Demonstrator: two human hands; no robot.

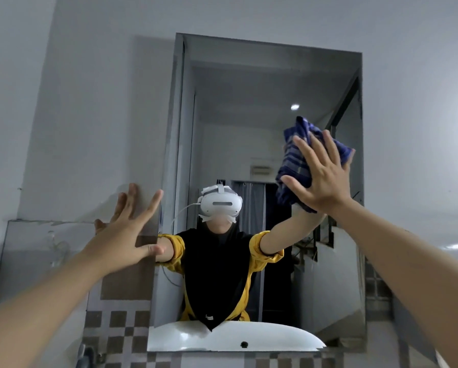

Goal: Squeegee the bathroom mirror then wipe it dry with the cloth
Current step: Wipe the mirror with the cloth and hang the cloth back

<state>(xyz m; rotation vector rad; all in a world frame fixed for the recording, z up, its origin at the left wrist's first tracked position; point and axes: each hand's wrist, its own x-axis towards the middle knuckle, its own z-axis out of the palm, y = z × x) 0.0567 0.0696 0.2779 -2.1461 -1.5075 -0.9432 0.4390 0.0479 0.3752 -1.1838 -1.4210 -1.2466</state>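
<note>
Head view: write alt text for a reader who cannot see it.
A person's right hand presses a blue plaid cloth flat against the upper right of a wall mirror, while the open left hand braces at the mirror's left edge. The glass reflects the person and a white sink below.

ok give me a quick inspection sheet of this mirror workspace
surface: mirror on the wall, no streaks clearly visible
job's things: blue checked cloth pressed on the glass at upper right; squeegee not seen
clutter: nothing seen
grippers: right hand flat on the cloth, fingers spread; left hand open at the mirror's left edge
cables: white headset cable, seen only in reflection
surroundings: grey wall, checkered tiles below, white sink reflected
</note>
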